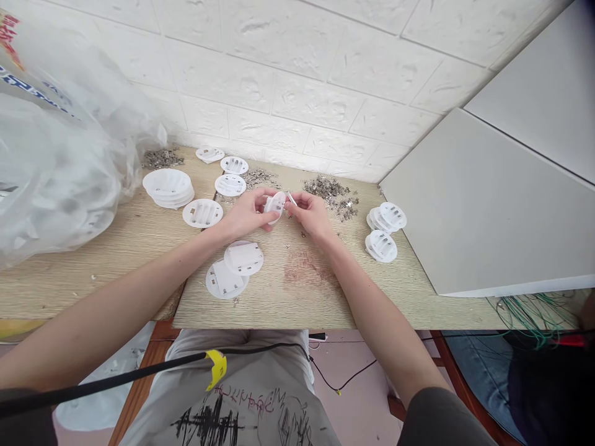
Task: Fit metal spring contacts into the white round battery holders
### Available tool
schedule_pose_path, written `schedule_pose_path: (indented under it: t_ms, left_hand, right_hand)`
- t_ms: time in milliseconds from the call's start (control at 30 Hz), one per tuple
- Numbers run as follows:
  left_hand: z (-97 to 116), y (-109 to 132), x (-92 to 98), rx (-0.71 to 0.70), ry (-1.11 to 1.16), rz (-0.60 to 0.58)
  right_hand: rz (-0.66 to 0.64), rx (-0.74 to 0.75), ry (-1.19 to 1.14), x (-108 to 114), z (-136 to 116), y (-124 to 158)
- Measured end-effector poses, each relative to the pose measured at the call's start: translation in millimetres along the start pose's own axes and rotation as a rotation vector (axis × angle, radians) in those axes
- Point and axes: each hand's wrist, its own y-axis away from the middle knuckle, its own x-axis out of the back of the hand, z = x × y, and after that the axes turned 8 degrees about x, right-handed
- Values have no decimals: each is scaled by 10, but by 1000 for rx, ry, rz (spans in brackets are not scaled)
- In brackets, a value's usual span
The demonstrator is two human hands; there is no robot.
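My left hand is closed around a round white plastic battery holder, held tilted above the wooden table. My right hand pinches a small metal contact piece right at the holder's upper edge. Two more white holders lie overlapping on the table just below my left wrist. A pile of small metal contacts lies just beyond my right hand.
Stacked white holders and single ones lie left of my hands; two small stacks sit right. A large clear plastic bag fills the left side. A grey panel stands on the right. More metal bits lie by the wall.
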Motion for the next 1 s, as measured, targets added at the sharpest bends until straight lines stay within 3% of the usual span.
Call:
schedule_pose_path:
  t_ms: [367,567,833,1000]
  left_hand:
    - [37,15,0,28,-76,165]
    - [10,-15,45,38,-57,308]
    - [20,-16,39,70,-73,327]
    - [38,-9,39,84,-62,327]
  right_hand:
    - [-149,49,-80,-40,-55,25]
    - [-196,165,276,21,-151,50]
    - [-216,370,608,-44,-109,93]
    - [-182,399,677,-79,-75,107]
